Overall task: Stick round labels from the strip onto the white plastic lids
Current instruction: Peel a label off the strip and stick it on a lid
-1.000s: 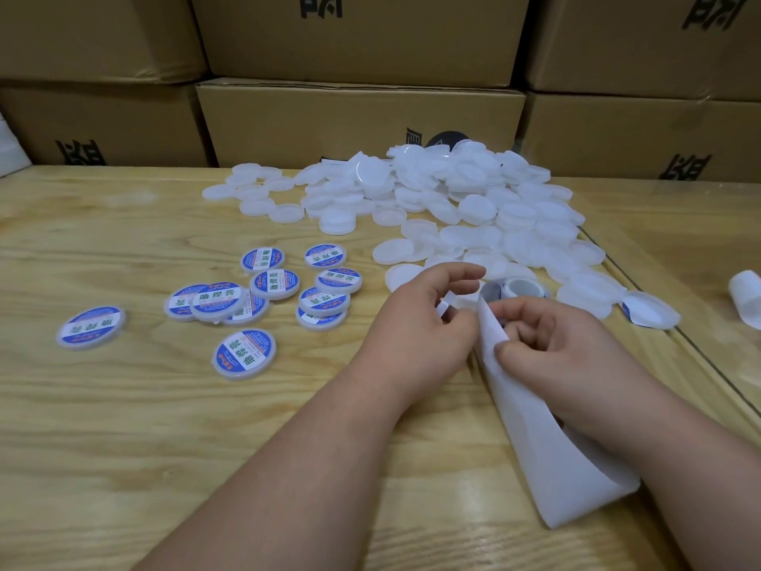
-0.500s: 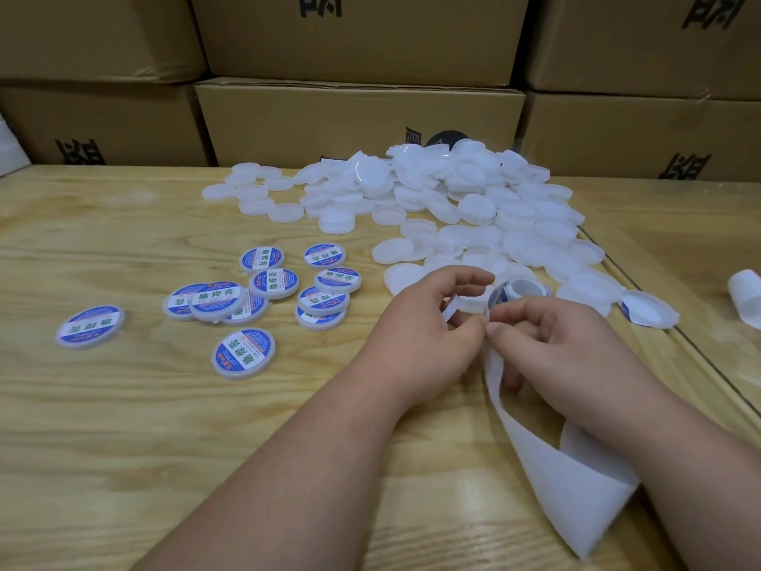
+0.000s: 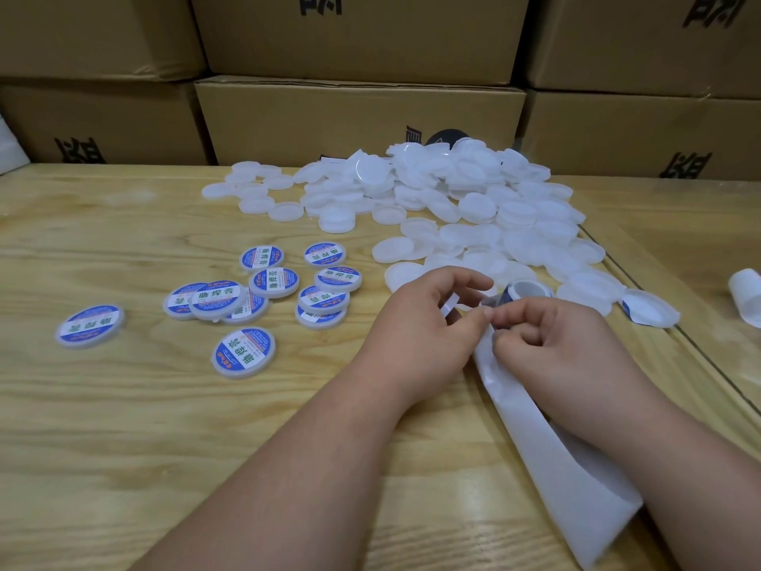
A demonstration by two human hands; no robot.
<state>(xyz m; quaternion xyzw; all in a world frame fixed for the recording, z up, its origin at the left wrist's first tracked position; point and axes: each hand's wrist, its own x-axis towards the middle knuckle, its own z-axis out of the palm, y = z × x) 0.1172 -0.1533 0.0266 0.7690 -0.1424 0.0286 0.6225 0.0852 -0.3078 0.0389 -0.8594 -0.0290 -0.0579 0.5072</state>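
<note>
Strip (image 3: 547,459) of white backing paper, nearest to the camera, running from the lower right up to the hands, now lying lower and flatter against the counter (image 3: 123,447) than a second ago, when standing up more between the wrists. Left hand (image 3: 424,335) and right hand (image 3: 552,344) brought closer together at the upper end of the strip, tips now meeting: left fingers (image 3: 479,313) curled and pinching the paper edge, right fingers (image 3: 504,319) curled and pinching at the same spot, probably at the rim of a round label; label itself too hidden to confirm. Likely meaning: peeling just beginning, no label free yet. Just behind the hands, roll of labels (image 3: 525,290), then bare white lids (image 3: 473,208) in a large heap, far more than the finished ones. To the left, labelled lids (image 3: 271,282) in a small loose group, unchanged. Farthest back, cardboard boxes (image 3: 358,117) stacked.
</note>
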